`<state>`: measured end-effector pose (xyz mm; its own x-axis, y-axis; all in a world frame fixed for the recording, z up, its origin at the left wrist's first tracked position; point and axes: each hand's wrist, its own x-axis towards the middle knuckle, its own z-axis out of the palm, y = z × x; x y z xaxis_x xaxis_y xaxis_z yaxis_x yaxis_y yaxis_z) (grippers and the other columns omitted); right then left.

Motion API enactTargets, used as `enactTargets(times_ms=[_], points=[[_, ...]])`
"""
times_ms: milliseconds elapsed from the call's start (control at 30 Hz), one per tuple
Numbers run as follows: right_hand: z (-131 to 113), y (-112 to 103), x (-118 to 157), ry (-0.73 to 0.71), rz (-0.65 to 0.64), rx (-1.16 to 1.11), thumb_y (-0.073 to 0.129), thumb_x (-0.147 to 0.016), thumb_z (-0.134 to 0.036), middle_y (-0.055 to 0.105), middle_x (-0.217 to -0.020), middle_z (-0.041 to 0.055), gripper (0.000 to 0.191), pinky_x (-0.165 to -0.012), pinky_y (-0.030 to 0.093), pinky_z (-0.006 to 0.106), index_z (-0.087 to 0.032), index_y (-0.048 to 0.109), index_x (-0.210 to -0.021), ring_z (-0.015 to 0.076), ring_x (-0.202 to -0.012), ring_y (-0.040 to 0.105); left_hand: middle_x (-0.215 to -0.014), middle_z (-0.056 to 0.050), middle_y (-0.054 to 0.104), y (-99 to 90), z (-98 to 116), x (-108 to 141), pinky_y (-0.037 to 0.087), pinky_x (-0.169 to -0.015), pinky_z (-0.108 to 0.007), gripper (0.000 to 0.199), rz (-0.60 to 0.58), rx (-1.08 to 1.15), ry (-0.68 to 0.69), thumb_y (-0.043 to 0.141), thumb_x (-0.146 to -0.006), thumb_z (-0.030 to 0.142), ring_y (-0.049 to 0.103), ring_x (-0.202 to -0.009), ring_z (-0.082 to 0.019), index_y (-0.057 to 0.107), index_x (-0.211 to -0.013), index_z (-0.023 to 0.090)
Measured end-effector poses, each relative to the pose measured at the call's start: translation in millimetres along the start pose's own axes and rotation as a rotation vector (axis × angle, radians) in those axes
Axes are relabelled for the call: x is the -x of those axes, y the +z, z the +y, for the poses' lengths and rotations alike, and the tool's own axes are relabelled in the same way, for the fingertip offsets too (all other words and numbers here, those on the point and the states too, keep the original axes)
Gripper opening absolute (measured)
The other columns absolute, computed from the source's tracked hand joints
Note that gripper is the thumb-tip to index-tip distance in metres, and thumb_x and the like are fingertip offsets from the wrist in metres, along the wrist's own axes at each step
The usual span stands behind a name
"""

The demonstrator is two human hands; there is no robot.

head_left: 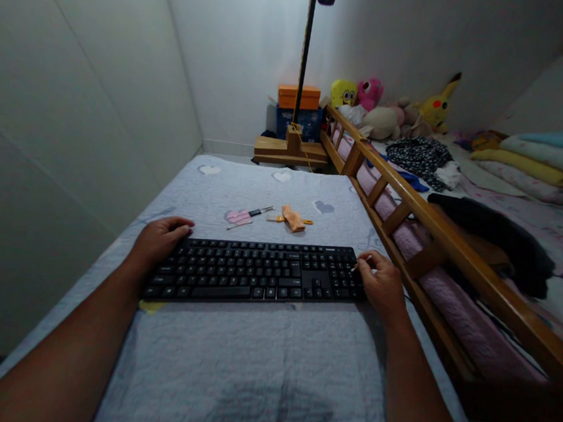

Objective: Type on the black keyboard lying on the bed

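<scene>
A black full-size keyboard (256,271) lies flat on the quilted cloth in front of me. My left hand (159,238) is closed about its upper left corner, thumb and fingers together at the edge. Over the number pad, at the right end, my right hand (380,280) pinches a thin light stick that looks like a cotton swab (355,267); its tip is close to the keys. Behind the keyboard lie a black-handled tool with metal prongs (262,211), another cotton swab (239,225) and a yellow-handled brush (309,222) with an orange cloth (292,218) across it.
A wooden bed rail (402,189) runs along the right side, with clothes, folded bedding and plush toys beyond it. A pale cabinet (72,120) stands to the left. Past the far edge are a wooden stand (291,149) with a black pole and an orange box (298,97).
</scene>
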<state>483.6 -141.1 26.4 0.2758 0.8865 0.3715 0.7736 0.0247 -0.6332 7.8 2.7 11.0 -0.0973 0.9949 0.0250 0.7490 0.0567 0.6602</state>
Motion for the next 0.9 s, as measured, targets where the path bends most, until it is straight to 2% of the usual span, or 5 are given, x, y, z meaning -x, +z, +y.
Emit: enactTargets(times_ms=[433,667,900], points=[[-7.0,3.7,1.9,-0.042,-0.006,-0.025,0.053,-0.086,-0.035,0.069,-0.079,0.0051,0.017,-0.078,0.046,0.036,-0.024,0.065,-0.08,0.0256,-0.083,0.066,-0.109,-0.009,0.079,-1.9,7.1,3.1,0.051,-0.098,-0.038,0.048,0.002,0.008,-0.007,0.059,-0.075,0.047,0.07,-0.1,-0.029,0.078,-0.105,0.015],[-8.7,6.9,2.6,-0.053,-0.014,-0.036,0.054,-0.087,-0.036,0.069,-0.079,0.0053,0.017,-0.079,0.047,0.036,-0.023,0.066,-0.082,0.0251,-0.082,0.066,-0.096,-0.006,0.079,-0.8,4.9,0.9,0.055,-0.089,-0.036,0.04,0.048,-0.009,-0.009,0.061,-0.071,0.047,0.071,-0.091,-0.028,0.08,-0.095,0.021],[-9.5,8.4,3.3,-0.069,-0.013,-0.04,0.055,-0.088,-0.034,0.07,-0.082,0.0058,0.016,-0.081,0.048,0.037,-0.023,0.066,-0.084,0.0258,-0.084,0.067,-0.098,-0.006,0.08,1.3,0.7,-0.8,0.055,-0.092,-0.038,0.042,0.046,0.011,0.009,0.06,-0.07,0.049,0.072,-0.093,-0.029,0.08,-0.096,0.021]])
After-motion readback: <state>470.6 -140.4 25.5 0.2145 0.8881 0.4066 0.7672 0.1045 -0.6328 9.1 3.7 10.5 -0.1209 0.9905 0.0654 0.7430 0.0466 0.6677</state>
